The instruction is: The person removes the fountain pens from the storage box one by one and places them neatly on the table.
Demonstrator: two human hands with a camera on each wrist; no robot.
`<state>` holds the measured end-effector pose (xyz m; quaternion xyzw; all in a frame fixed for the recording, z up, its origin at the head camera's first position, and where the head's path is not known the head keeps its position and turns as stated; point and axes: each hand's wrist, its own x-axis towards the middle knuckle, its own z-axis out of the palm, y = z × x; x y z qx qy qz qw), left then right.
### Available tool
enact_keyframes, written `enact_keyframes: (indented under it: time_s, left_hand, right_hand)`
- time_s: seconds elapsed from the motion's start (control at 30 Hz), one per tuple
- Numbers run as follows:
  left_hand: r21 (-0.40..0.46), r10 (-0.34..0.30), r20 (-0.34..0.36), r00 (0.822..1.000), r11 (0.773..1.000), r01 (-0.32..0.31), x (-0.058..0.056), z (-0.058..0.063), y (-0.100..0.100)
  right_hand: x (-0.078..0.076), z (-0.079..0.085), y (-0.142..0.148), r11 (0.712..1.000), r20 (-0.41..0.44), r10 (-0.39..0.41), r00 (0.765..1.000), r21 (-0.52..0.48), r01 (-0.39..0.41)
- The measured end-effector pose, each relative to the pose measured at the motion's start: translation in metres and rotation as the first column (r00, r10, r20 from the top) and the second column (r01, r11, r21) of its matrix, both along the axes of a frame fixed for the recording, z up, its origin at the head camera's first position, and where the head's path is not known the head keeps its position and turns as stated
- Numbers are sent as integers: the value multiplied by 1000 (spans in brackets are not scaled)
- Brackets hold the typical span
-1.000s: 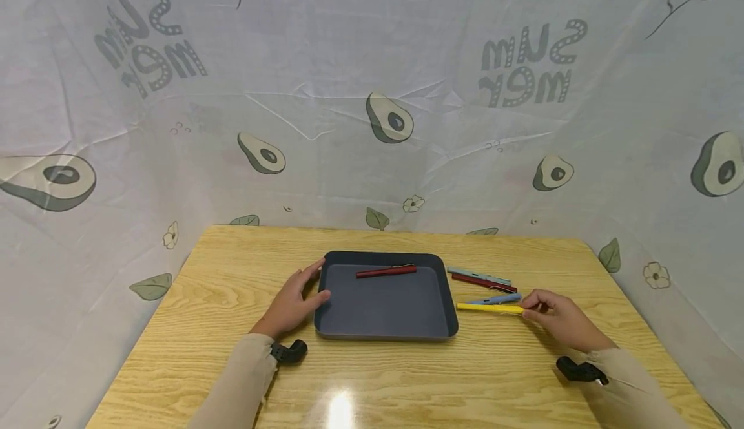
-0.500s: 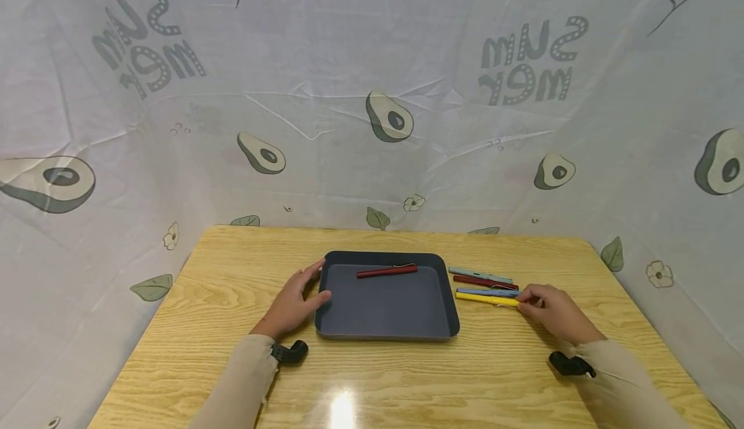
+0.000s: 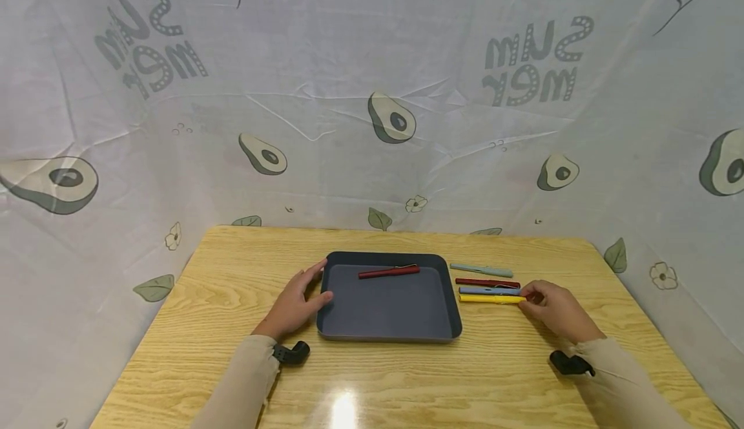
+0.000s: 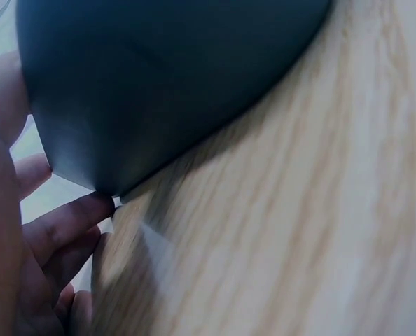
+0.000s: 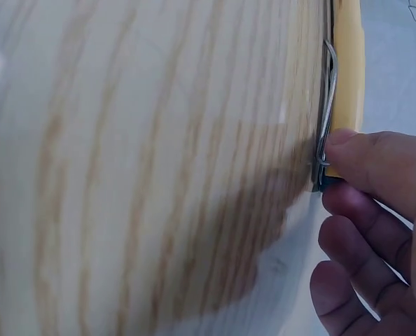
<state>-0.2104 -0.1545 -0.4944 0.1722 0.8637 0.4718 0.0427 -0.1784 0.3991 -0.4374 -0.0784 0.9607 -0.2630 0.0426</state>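
Note:
A dark grey tray (image 3: 389, 336) stands mid-table with a dark red pen (image 3: 388, 272) inside it. My left hand (image 3: 293, 306) holds the tray's left side, its thumb over the rim; in the left wrist view some fingers (image 4: 71, 217) touch the outer wall near a corner. To the right of the tray, my right hand (image 3: 555, 309) pinches the clip end of a yellow pen (image 3: 489, 299) between thumb and index finger. Just behind that pen lie a blue pen (image 3: 488, 291), another dark red pen (image 3: 487, 283) and, farther back, a pale green pen (image 3: 482, 270).
The wooden table (image 3: 436, 390) runs up to a pale cloth (image 3: 325, 177) printed with avocados, which hangs behind it and at both sides. Each wrist carries a black camera mount, the left mount (image 3: 292, 353) close to the tray's front left corner.
My right hand has pushed the yellow pen away from me, and the blue pen has straightened beside it. The pale green pen has shifted slightly back, apart from the red one. My left hand stays put.

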Motion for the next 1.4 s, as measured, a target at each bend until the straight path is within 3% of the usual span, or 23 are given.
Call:
enact_keyframes:
  time_s: [0.53, 0.7, 0.87, 1.1, 1.4]
  left_hand:
    - [22, -5, -29, 1000, 1000, 5, -2, -2, 1]
    - [16, -6, -37, 999, 1000, 7, -3, -3, 2]
    - [19, -5, -36, 999, 1000, 6, -1, -1, 2]
    - [10, 9, -26, 1000, 1000, -8, -1, -1, 2]
    - [-7, 9, -8, 1000, 1000, -9, -2, -1, 2]
  right_hand:
    - [-6, 9, 8, 1000, -16, 3, 1000, 15, -3]
    - [-6, 16, 4, 999, -57, 27, 998, 19, -26]
    - [-6, 27, -5, 998, -112, 50, 992, 43, -45]
    - [-7, 42, -23, 996, -113, 73, 991, 50, -67]
    - [-12, 46, -54, 993, -137, 118, 983, 46, -113]
